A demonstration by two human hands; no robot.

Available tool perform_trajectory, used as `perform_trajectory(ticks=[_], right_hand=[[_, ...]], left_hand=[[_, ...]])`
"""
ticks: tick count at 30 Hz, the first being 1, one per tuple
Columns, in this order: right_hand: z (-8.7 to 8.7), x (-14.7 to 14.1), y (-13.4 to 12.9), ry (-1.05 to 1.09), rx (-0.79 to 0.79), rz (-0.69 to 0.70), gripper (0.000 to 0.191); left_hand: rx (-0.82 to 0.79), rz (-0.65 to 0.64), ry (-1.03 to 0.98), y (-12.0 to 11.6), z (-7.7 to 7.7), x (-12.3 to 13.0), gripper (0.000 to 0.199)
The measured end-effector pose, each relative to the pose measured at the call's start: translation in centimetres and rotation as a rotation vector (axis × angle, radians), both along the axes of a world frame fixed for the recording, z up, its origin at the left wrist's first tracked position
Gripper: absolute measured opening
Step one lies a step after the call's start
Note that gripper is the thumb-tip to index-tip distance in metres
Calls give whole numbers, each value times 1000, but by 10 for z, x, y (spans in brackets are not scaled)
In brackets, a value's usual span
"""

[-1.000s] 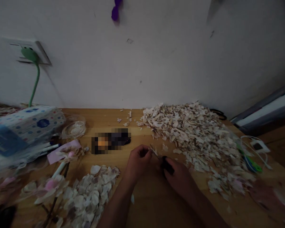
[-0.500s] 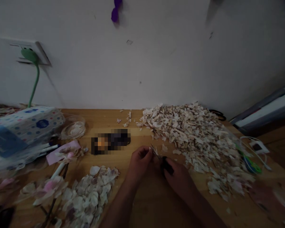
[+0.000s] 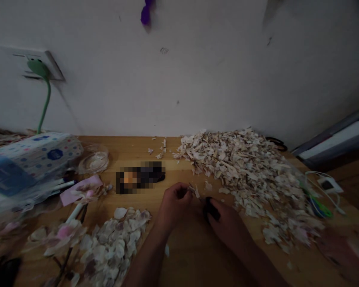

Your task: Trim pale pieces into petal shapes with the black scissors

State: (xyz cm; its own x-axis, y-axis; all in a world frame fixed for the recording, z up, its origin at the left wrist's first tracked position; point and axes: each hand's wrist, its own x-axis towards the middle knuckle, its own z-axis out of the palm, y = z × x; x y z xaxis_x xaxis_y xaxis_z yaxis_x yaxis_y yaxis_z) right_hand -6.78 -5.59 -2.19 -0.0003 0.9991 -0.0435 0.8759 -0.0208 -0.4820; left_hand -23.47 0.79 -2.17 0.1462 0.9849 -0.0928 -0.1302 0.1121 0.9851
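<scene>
My left hand (image 3: 176, 203) is closed in a pinch over the table's middle. What its fingertips hold, if anything, is too small and dark to make out. A pale scrap (image 3: 196, 190) shows just right of those fingertips; whether it is held or lying on the wood I cannot tell. My right hand (image 3: 227, 221) is wrapped round the black handles of a pair of scissors (image 3: 210, 208), whose blades point toward the left hand and are hard to see. Below the left hand lies a heap of whitish, petal-like pieces (image 3: 118, 243). One loose pale piece (image 3: 166, 250) sits beside the left forearm.
A large pile of dry, pale scraps (image 3: 236, 159) spreads over the right side of the wooden table (image 3: 134, 148). At left are a tissue pack (image 3: 50, 153), a pink-centred flower on a twig (image 3: 64, 232) and pens. A blurred-out dark object (image 3: 140, 177) lies mid-table; a white cable (image 3: 317, 173) at right.
The scissors have drawn back slightly from my left fingertips, widening the gap between the hands. A loose pale piece now shows beside my left forearm. The view has shifted a little.
</scene>
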Motion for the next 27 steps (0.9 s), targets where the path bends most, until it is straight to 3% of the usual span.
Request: perform_trajectory(ticks=[5, 13, 27], right_hand=[[-4, 2, 0, 20, 15, -23, 36], [-2, -2, 0, 74, 45, -25, 32], [-4, -2, -1, 28, 20, -52, 38]], left_hand=[[-54, 40, -77, -1, 6, 4, 12], [-212, 6, -385, -10, 4, 13, 28], [-71, 9, -53, -7, 17, 7, 20]])
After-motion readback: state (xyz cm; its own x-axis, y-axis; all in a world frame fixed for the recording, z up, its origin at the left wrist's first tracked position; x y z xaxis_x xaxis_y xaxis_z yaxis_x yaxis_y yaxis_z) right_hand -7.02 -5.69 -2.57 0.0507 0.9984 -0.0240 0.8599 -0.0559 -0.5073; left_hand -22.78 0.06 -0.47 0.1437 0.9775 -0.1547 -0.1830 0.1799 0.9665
